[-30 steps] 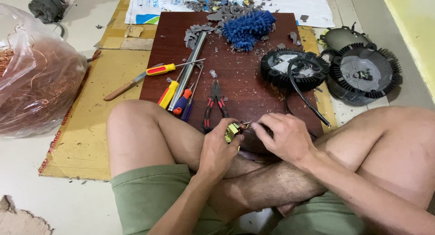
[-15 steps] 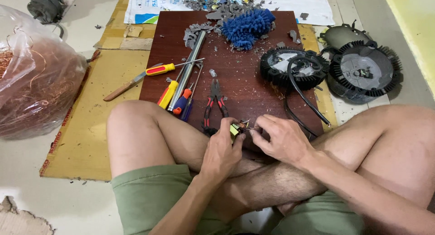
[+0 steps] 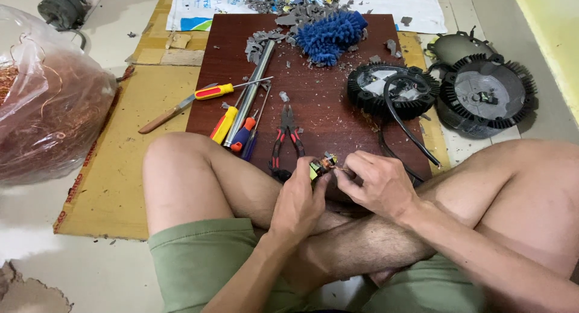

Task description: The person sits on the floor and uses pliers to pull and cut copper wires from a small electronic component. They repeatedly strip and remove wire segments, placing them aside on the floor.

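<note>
Slipping is my main worry: the small copper-wound coil piece (image 3: 322, 166) sits pinched between my fingertips over the near edge of the dark red board (image 3: 338, 117), above my crossed legs, and if the thin wire gives way suddenly, I judge the part could jump out of my grip or the strand could cut into a finger. My left hand (image 3: 300, 199) is curled nearly closed, thumb and forefinger clamped on the coil piece. My right hand (image 3: 377, 181) is pressed together at the tips, pinching what looks like a fine wire end just beside it. Red-handled pliers (image 3: 286, 138) lie on the board near my left knee, close enough to knock.
</note>
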